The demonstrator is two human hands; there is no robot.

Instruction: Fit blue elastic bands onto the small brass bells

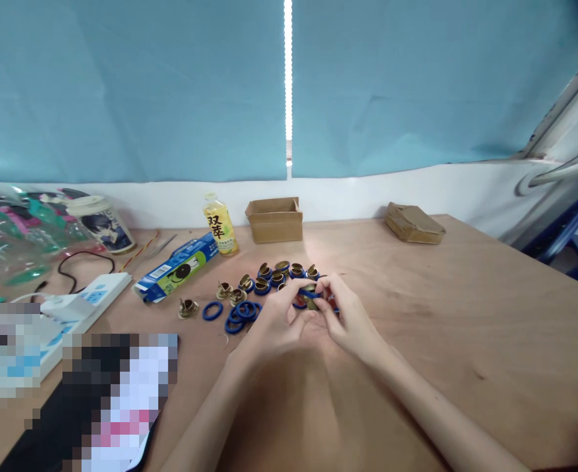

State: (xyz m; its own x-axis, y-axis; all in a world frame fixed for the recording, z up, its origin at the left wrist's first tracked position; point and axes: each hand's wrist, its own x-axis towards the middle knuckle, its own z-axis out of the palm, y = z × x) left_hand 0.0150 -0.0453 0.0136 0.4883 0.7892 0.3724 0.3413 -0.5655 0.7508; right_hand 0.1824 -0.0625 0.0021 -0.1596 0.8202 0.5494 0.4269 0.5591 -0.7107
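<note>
In the head view, fingers partly covered the brass fitting [311,295], blurring its shape; the left hand [283,320] overlapped the blue rings [240,317], and a pixelated device [97,400] ran off the bottom edge. The fitting sat between both hands' fingertips, the left and right hand [344,316] each pinching it.

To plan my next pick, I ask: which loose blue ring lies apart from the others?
The leftmost ring: it lies alone, while the other loose rings overlap to its right.
</note>
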